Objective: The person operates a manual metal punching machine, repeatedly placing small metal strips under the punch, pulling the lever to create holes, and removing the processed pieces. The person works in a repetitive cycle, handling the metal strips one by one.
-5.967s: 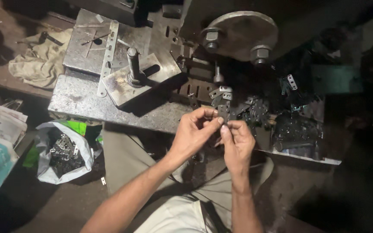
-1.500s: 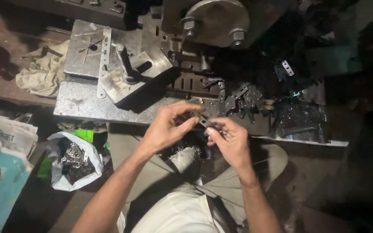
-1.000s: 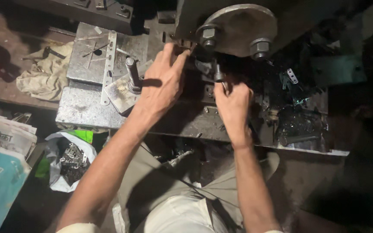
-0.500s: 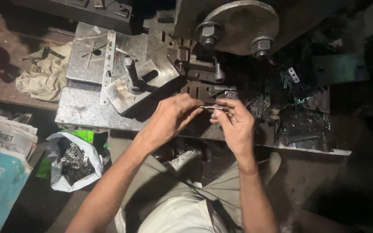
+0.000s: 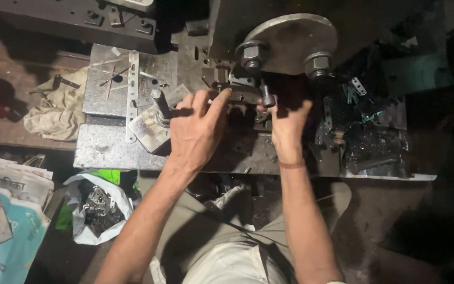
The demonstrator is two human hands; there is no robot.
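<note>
My left hand (image 5: 198,131) reaches forward over the grey steel bed plate (image 5: 103,150), fingers spread, its index fingertip touching the dark die block (image 5: 237,94) under the press. My right hand (image 5: 287,123) is raised beside it, fingertips up in the shadow at the die next to a small vertical pin (image 5: 266,97). Whether a small metal piece sits in the right fingers is hidden. Above both hands hangs the round press plate (image 5: 290,39) with two large nuts.
An upright steel post (image 5: 158,102) stands on a tilted plate left of my left hand. A heap of dark stamped metal parts (image 5: 369,139) lies at the right. A white bag of parts (image 5: 98,208), newspapers (image 5: 6,184) and a rag (image 5: 59,113) are at the left.
Half a second ago both hands were together in front of the bed, pinching a small metal piece. They have since separated and moved forward up to the die.
</note>
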